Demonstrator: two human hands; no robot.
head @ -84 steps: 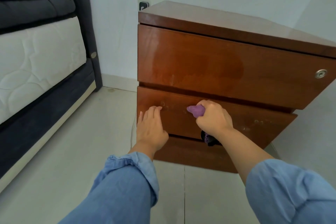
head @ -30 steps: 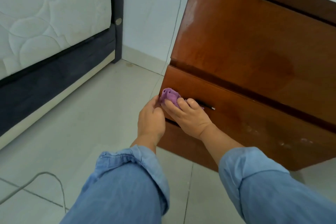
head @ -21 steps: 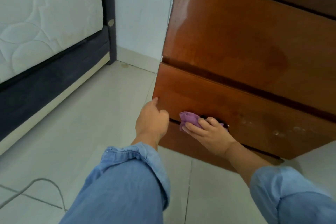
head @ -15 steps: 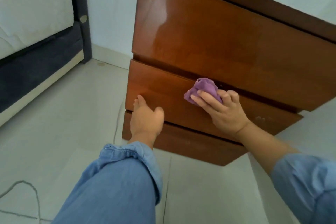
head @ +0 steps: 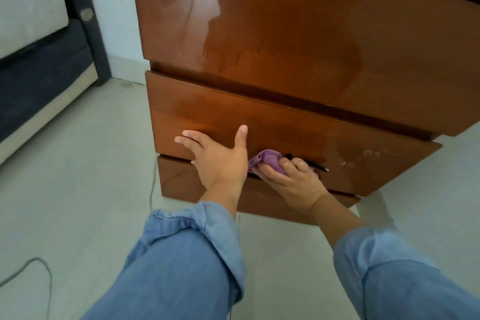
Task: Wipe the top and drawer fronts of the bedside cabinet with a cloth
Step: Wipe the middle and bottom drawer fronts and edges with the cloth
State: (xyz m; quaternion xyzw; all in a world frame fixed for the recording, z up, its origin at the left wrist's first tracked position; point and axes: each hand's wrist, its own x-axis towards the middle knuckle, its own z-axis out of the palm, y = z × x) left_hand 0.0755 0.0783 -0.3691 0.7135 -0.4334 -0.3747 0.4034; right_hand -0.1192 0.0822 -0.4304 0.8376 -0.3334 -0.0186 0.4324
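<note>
Cloth (head: pixel 268 161) gripped by right hand (head: pixel 293 184) at lower drawer front (head: pixel 285 138) | left hand (head: pixel 218 158) flat, fingers spread

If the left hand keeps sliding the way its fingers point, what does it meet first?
The left hand lies flat on the lower brown wooden drawer front, fingers pointing up-left. Going on, it would probably reach that front's left edge; nothing else shows in that line, though depth is unclear.

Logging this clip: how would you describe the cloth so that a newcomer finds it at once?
Start at the brown cabinet and drop to its lower drawer front. At that drawer's bottom edge, the right hand presses a small bunched cloth. It is the only purple thing there.
</note>
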